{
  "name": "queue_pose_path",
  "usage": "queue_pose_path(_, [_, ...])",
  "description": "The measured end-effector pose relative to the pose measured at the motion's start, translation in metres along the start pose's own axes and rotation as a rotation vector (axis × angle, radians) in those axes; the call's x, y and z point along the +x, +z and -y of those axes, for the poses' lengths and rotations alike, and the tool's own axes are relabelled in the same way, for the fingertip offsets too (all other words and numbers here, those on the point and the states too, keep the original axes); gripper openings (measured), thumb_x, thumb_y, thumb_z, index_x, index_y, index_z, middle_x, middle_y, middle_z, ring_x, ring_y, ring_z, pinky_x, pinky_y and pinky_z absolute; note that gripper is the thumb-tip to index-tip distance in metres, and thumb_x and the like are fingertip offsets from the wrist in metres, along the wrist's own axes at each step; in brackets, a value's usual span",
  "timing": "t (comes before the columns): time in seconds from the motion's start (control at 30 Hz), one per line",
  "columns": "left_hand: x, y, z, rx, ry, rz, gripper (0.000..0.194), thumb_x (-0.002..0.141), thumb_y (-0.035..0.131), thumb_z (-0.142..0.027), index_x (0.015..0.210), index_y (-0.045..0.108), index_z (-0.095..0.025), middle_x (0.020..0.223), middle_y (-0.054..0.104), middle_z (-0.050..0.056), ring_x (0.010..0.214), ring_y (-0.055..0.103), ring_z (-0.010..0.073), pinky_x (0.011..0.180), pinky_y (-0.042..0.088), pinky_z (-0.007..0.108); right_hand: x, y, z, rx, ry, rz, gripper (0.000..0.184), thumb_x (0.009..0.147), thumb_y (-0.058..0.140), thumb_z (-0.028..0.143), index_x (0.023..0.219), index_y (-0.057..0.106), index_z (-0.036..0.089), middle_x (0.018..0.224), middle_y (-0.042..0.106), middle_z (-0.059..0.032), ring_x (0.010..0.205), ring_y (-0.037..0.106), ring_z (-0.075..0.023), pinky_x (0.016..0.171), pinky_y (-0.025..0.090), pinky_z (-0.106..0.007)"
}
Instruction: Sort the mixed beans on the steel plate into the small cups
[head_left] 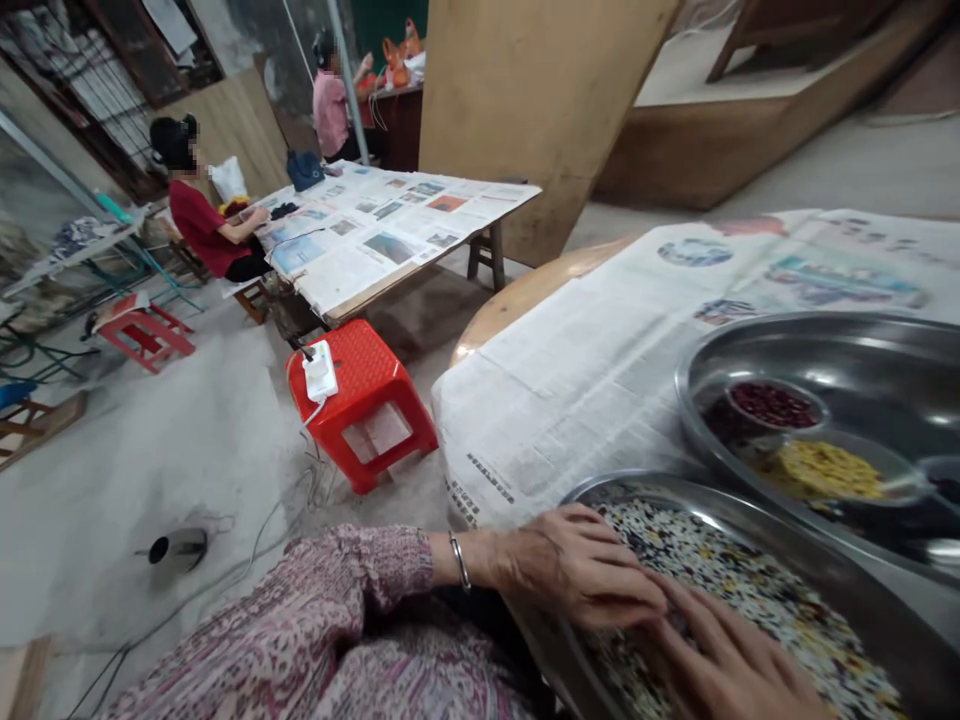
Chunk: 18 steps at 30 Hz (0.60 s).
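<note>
My left hand (574,565), with a silver bracelet at the wrist, reaches over the near rim of a metal basin (911,640). Its fingers are bent and held together, meeting the fingers of my right hand (720,655). Both hands are closed just above a mix of small white, black, yellow and dark red grain-like pieces (739,560) in the basin. Whatever lies between the fingertips is hidden. Behind it, a larger metal basin (686,385) holds a bowl of dark red pieces (776,405) and a bowl of yellow pieces (829,470).
Newspaper covers my round table (540,400). A red plastic stool (367,380) bears a white power strip (320,370), with cords on the floor. A metal kettle-like vessel (178,550) stands left. Beyond, a person in red (202,225) sits at another papered table (397,225).
</note>
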<state>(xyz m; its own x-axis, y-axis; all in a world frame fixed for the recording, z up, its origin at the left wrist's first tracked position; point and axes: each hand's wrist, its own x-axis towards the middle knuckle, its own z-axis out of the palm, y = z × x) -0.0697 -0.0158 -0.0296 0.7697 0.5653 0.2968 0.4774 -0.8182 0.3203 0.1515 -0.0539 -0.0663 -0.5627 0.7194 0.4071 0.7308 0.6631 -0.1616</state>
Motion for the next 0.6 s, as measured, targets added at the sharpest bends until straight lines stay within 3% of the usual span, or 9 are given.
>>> queue_pose_path(0.07, [-0.005, -0.001, 0.003, -0.032, 0.008, -0.052, 0.032, 0.099, 0.044, -0.040, 0.096, 0.071, -0.022, 0.087, 0.073, 0.000, 0.087, 0.063, 0.0125, 0.095, 0.043, 0.030, 0.008, -0.007, -0.014, -0.113, -0.015, 0.016, 0.036, 0.087, 0.041, 0.027, 0.106, 0.070, 0.028, 0.116, 0.069, -0.0093, 0.106, 0.060, -0.0304, 0.084, 0.046, -0.045])
queue_pose_path(0.17, [-0.012, -0.002, 0.006, -0.072, 0.049, -0.103, 0.027, 0.096, 0.048, -0.035, 0.089, 0.068, -0.019, 0.078, 0.070, -0.001, 0.079, 0.061, 0.0119, 0.094, 0.042, 0.031, 0.007, -0.025, -0.025, -0.231, 0.153, 0.014, 0.034, 0.091, 0.041, 0.032, 0.108, 0.069, 0.022, 0.113, 0.067, -0.0143, 0.102, 0.059, -0.0302, 0.082, 0.049, -0.044])
queue_pose_path(0.33, [-0.014, 0.001, 0.010, -0.096, 0.070, -0.145, 0.021, 0.094, 0.050, -0.031, 0.085, 0.064, -0.019, 0.074, 0.067, -0.001, 0.073, 0.057, 0.0130, 0.089, 0.041, 0.034, -0.014, -0.050, 0.000, -0.208, 0.269, 0.155, 0.035, 0.093, 0.033, 0.025, 0.102, 0.067, 0.025, 0.116, 0.064, -0.0137, 0.109, 0.057, -0.0310, 0.084, 0.050, -0.046])
queue_pose_path(0.47, [-0.014, 0.001, 0.009, -0.091, 0.080, -0.166, 0.022, 0.094, 0.048, -0.030, 0.083, 0.062, -0.018, 0.072, 0.064, -0.001, 0.070, 0.054, 0.0133, 0.085, 0.040, 0.035, -0.016, -0.037, 0.033, -0.092, 0.451, 0.100, 0.035, 0.096, 0.040, 0.036, 0.123, 0.057, 0.022, 0.115, 0.063, -0.0135, 0.103, 0.061, -0.0273, 0.080, 0.053, -0.041])
queue_pose_path(0.6, [-0.014, -0.003, 0.008, -0.058, 0.075, -0.146, 0.026, 0.095, 0.046, -0.029, 0.077, 0.060, -0.017, 0.069, 0.062, 0.000, 0.070, 0.053, 0.0136, 0.083, 0.040, 0.035, 0.004, -0.014, 0.044, 0.137, 0.452, 0.013, 0.030, 0.098, 0.036, 0.024, 0.119, 0.057, 0.022, 0.107, 0.065, -0.0080, 0.090, 0.064, -0.0170, 0.079, 0.053, -0.029])
